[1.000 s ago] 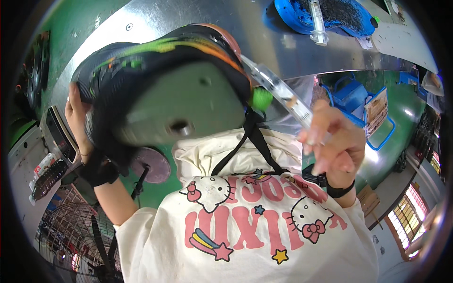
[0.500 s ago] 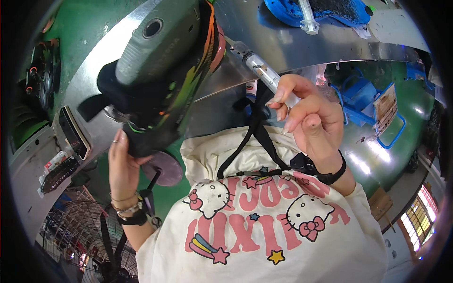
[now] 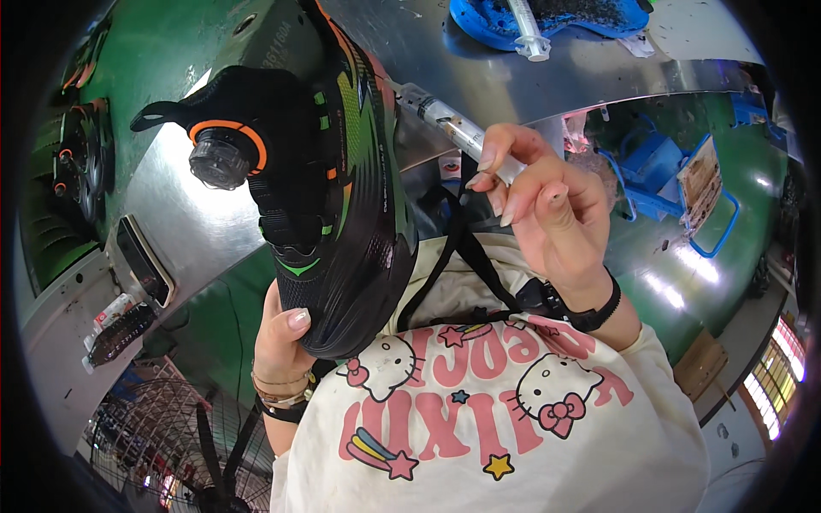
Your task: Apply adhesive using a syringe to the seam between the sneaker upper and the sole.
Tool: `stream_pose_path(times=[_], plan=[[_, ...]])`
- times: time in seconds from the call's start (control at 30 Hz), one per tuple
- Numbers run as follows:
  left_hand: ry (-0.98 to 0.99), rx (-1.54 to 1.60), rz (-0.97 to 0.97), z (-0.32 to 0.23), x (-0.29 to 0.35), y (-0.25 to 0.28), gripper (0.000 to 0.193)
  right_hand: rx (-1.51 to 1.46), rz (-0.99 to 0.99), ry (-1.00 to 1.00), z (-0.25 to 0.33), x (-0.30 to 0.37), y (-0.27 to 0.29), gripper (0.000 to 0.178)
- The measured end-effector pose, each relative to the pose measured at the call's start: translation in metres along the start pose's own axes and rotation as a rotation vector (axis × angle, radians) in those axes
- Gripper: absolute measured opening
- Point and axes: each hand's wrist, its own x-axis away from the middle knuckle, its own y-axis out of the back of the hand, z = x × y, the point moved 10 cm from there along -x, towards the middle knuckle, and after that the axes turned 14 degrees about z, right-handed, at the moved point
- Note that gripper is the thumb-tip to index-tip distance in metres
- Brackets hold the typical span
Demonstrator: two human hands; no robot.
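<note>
A black sneaker with green and orange patterning stands in front of me, its toe pointing toward my body. A grey shoe last fills its opening. On the tongue sits a black dial with an orange ring. My left hand grips the toe, thumb on top and the other fingers hidden beneath. Between the fingers of my right hand is a clear syringe, slanting up and left. Its tip is close to the shoe's right side near the heel; whether it touches I cannot tell.
On the metal table lies a blue tray of black material, with a second syringe across it. A phone and a dark bottle are at left. A fan stands lower left, blue metal frames at right.
The sneaker has turned so its dial and lacing now face up, and its toe has swung right. My left hand followed, right and downward. The syringe shifted slightly left.
</note>
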Motion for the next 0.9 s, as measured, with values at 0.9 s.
stream_pose_path(times=[0.9], plan=[[-0.023, 0.156, 0.007, 0.006, 0.008, 0.013, 0.079, -0.337, 0.012, -0.034, -0.018, -0.006, 0.006, 0.04]])
